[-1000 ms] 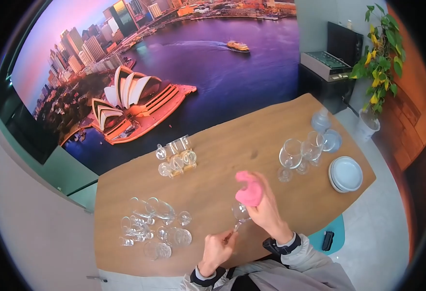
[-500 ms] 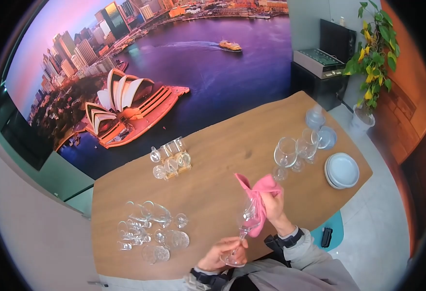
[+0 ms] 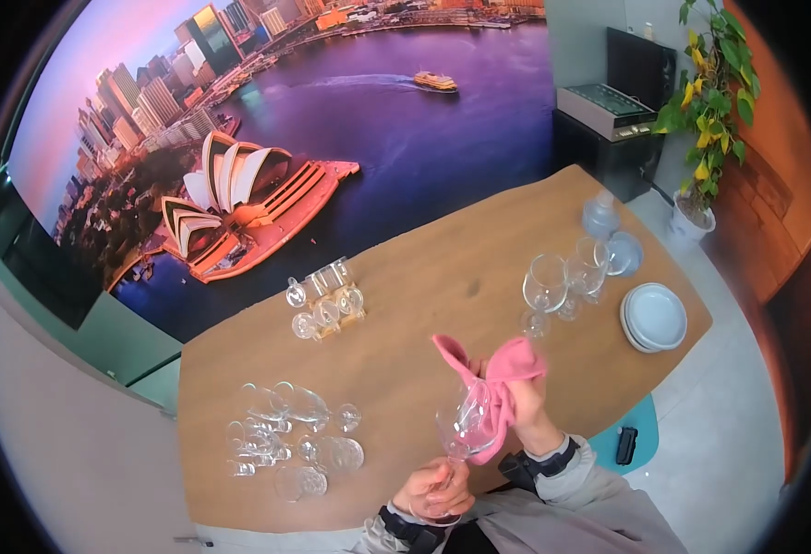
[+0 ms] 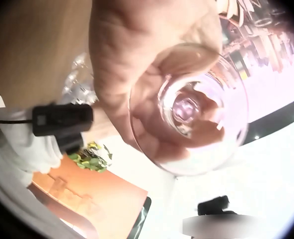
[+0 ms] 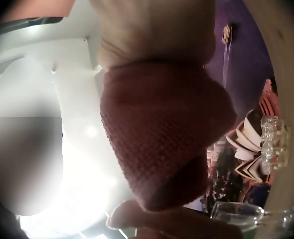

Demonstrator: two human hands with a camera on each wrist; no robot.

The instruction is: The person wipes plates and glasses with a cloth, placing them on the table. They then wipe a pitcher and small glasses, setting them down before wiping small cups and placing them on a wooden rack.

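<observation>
A stemmed glass (image 3: 464,425) tilts above the table's near edge, its bowl up against a pink cloth (image 3: 498,406). The left hand (image 3: 438,489) grips it low, round the stem; in the left wrist view the round foot (image 4: 226,154) shows in front of the left hand's (image 4: 137,55) curled fingers. The right hand (image 3: 527,402) holds the cloth beside the bowl. In the right wrist view the cloth (image 5: 162,129) covers most of the right hand (image 5: 159,35), and its fingers are largely hidden.
Several glasses (image 3: 299,403) lie or stand at the table's left. Small glass cups (image 3: 327,309) sit on a wooden rack towards the back. Large stemmed glasses (image 3: 546,282), a bluish bottle (image 3: 600,217) and stacked white plates (image 3: 655,317) occupy the right side.
Since a second ago, the cloth has opened out from a bunch and now drapes beside the bowl. The glass has risen and tilted, and the left hand has shifted right, its fingers wrapped round the stem.
</observation>
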